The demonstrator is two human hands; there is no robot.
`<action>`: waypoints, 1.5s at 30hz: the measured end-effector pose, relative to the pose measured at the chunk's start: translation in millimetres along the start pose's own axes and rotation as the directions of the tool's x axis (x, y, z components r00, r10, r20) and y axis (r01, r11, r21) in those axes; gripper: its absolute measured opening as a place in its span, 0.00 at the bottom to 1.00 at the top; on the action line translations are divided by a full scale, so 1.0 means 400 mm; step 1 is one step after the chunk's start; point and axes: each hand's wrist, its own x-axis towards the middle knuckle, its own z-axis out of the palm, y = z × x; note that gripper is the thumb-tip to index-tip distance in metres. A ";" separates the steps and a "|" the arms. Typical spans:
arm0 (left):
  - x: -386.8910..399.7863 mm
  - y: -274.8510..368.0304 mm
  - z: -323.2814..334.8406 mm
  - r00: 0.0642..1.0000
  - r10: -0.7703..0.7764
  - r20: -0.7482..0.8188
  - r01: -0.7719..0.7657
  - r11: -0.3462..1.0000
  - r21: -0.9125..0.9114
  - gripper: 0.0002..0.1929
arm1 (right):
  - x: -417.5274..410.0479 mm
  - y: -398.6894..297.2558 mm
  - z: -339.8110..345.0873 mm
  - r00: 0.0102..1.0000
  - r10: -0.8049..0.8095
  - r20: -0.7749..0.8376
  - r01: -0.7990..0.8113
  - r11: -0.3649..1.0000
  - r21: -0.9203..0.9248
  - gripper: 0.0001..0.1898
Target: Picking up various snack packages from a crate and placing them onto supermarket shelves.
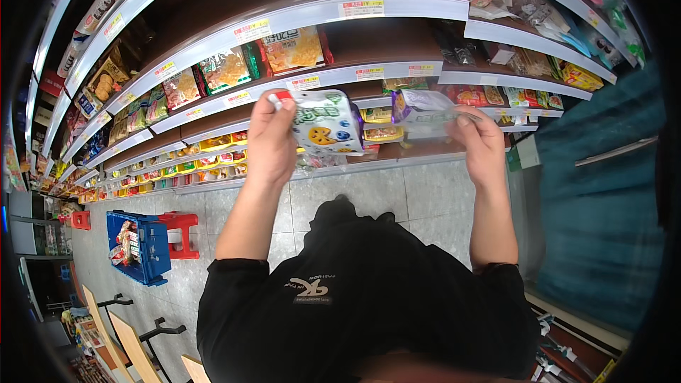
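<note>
My left hand (274, 133) grips the top corner of a white and purple snack bag (324, 125), printed with a cookie and blueberries. Off to the right, my right hand (477, 135) pinches the edge of a second purple and white bag (423, 107), which is blurred and seen at a slant. Both bags hang in the air in front of the shelves, apart from each other. Behind them, partly covered by the bags, is a low shelf with yellow packets (384, 133).
Snack packets (294, 50) stand on the tiered shelving (409, 9) ahead. At left, a blue plastic crate (154, 244) holding packets is beside a red stool (183, 235). A teal curtain (601, 207) hangs at right. Wooden boards (127, 343) with black brackets stand lower left.
</note>
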 end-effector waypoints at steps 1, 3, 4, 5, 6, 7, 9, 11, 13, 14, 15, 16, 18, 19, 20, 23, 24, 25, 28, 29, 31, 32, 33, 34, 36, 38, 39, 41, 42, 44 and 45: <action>-0.002 0.009 -0.001 0.999 0.038 -0.012 -0.038 0.999 -0.021 0.06 | 0.000 -0.003 -0.001 1.000 0.006 -0.004 -0.006 1.000 0.005 0.11; 0.000 0.027 -0.012 0.997 0.063 0.034 -0.062 0.997 -0.048 0.07 | -0.003 0.001 -0.007 0.992 -0.103 0.069 0.104 0.995 -0.009 0.11; -0.007 0.027 -0.018 0.999 0.036 0.019 -0.034 0.997 -0.070 0.07 | -0.010 0.008 -0.012 0.994 -0.095 0.059 0.096 0.995 -0.011 0.11; -0.014 0.020 -0.023 1.000 0.015 0.013 -0.014 0.997 -0.072 0.07 | -0.020 0.020 -0.014 0.996 -0.063 0.059 0.064 0.998 -0.005 0.11; -0.021 0.010 -0.029 1.000 -0.015 -0.027 0.013 0.998 -0.063 0.07 | -0.026 0.032 -0.019 0.997 -0.025 0.067 0.025 1.000 0.009 0.10; -0.025 -0.001 -0.036 0.997 -0.039 -0.059 0.035 0.998 -0.058 0.07 | -0.028 0.044 -0.026 0.998 -0.023 0.053 0.024 1.000 -0.005 0.10; -0.038 -0.034 -0.045 0.995 -0.079 -0.061 0.075 0.994 -0.074 0.07 | -0.041 0.065 -0.043 0.993 0.089 0.077 -0.086 0.995 -0.039 0.11; -0.044 -0.068 -0.044 0.989 -0.123 -0.077 0.114 0.986 -0.119 0.07 | -0.045 0.078 -0.058 0.996 0.067 0.063 -0.065 0.997 -0.044 0.11; -0.039 -0.090 -0.043 0.985 -0.150 -0.081 0.139 0.982 -0.126 0.07 | -0.046 0.081 -0.071 0.997 0.063 0.037 -0.061 0.997 -0.048 0.11; -0.035 -0.101 -0.039 0.986 -0.156 -0.058 0.147 0.981 -0.124 0.07 | -0.046 0.080 -0.078 0.997 0.075 0.020 -0.073 0.995 -0.060 0.12; -0.032 -0.111 -0.034 0.986 -0.163 -0.043 0.157 0.981 -0.118 0.08 | -0.047 0.078 -0.082 0.995 0.104 -0.005 -0.104 0.992 -0.073 0.12; -0.028 -0.120 -0.027 0.986 -0.164 -0.027 0.160 0.980 -0.117 0.08 | -0.047 0.078 -0.083 0.996 0.090 0.002 -0.090 0.993 -0.076 0.12; -0.012 -0.134 -0.011 0.983 -0.182 -0.015 0.179 0.978 -0.110 0.08 | -0.046 0.076 -0.083 0.996 0.086 -0.035 -0.087 0.996 -0.024 0.11; -0.001 -0.137 -0.005 0.981 -0.194 0.000 0.193 0.976 -0.100 0.08 | -0.043 0.076 -0.082 0.996 0.079 -0.045 -0.080 0.996 -0.035 0.11; 0.010 -0.140 0.003 0.973 -0.228 -0.028 0.226 0.972 -0.060 0.08 | -0.039 0.077 -0.081 0.995 0.075 -0.059 -0.079 0.995 -0.057 0.11; 0.029 -0.153 0.035 0.971 -0.233 0.052 0.238 0.963 -0.127 0.05 | -0.019 0.079 -0.082 0.994 0.083 -0.073 -0.088 0.994 -0.063 0.13; 0.040 -0.154 0.042 0.966 -0.255 0.050 0.258 0.962 -0.084 0.08 | -0.011 0.079 -0.082 0.989 0.123 -0.086 -0.127 0.991 -0.050 0.14; 0.044 -0.152 0.049 0.968 -0.238 0.073 0.244 0.965 -0.095 0.08 | -0.003 0.080 -0.082 0.993 0.092 -0.070 -0.096 0.994 -0.046 0.14; 0.053 -0.153 0.065 0.963 -0.258 0.073 0.264 0.959 -0.098 0.10 | 0.018 0.086 -0.077 0.990 0.103 -0.096 -0.102 0.995 0.009 0.14; 0.056 -0.155 0.065 0.962 -0.270 0.036 0.272 0.957 -0.098 0.09 | 0.026 0.090 -0.074 0.984 0.131 -0.123 -0.127 0.991 0.037 0.13; 0.061 -0.158 0.056 0.956 -0.293 -0.010 0.290 0.952 -0.098 0.08 | 0.041 0.103 -0.072 0.974 0.174 -0.148 -0.166 0.984 0.066 0.11; 0.071 -0.161 0.047 0.945 -0.325 -0.043 0.323 0.945 -0.049 0.09 | 0.055 0.108 -0.079 0.953 0.258 -0.160 -0.246 0.965 0.092 0.10; 0.081 -0.167 0.036 0.932 -0.354 -0.075 0.355 0.935 -0.001 0.09 | 0.068 0.116 -0.086 0.943 0.308 -0.129 -0.292 0.948 0.130 0.10; 0.091 -0.176 0.026 0.924 -0.373 -0.086 0.375 0.927 0.008 0.10 | 0.080 0.128 -0.091 0.918 0.375 -0.128 -0.350 0.919 0.182 0.09; 0.106 -0.201 0.002 0.913 -0.391 -0.114 0.397 0.918 0.026 0.10 | 0.102 0.157 -0.102 0.892 0.428 -0.145 -0.411 0.902 0.133 0.09; 0.111 -0.226 -0.026 0.888 -0.433 -0.154 0.446 0.893 0.060 0.10 | 0.100 0.184 -0.109 0.883 0.456 -0.109 -0.447 0.889 0.099 0.10; 0.112 -0.237 -0.039 0.898 -0.420 -0.133 0.430 0.901 0.056 0.10 | 0.098 0.195 -0.111 0.904 0.408 -0.128 -0.420 0.903 -0.092 0.11; 0.108 -0.258 -0.057 0.877 -0.446 -0.180 0.474 0.866 0.160 0.10 | 0.094 0.204 -0.118 0.921 0.364 -0.138 -0.388 0.877 -0.282 0.11; 0.109 -0.265 -0.062 0.885 -0.436 -0.162 0.460 0.874 0.158 0.10 | 0.094 0.203 -0.121 0.988 0.113 -0.104 -0.152 0.836 -0.528 0.12; 0.115 -0.267 -0.067 0.880 -0.447 -0.158 0.473 0.847 0.242 0.10 | 0.095 0.194 -0.119 0.993 -0.118 0.001 0.082 0.688 -0.721 0.12; 0.121 -0.264 -0.065 0.880 -0.453 -0.144 0.475 0.835 0.278 0.10 | 0.101 0.180 -0.122 0.998 0.066 -0.006 -0.057 0.823 -0.566 0.12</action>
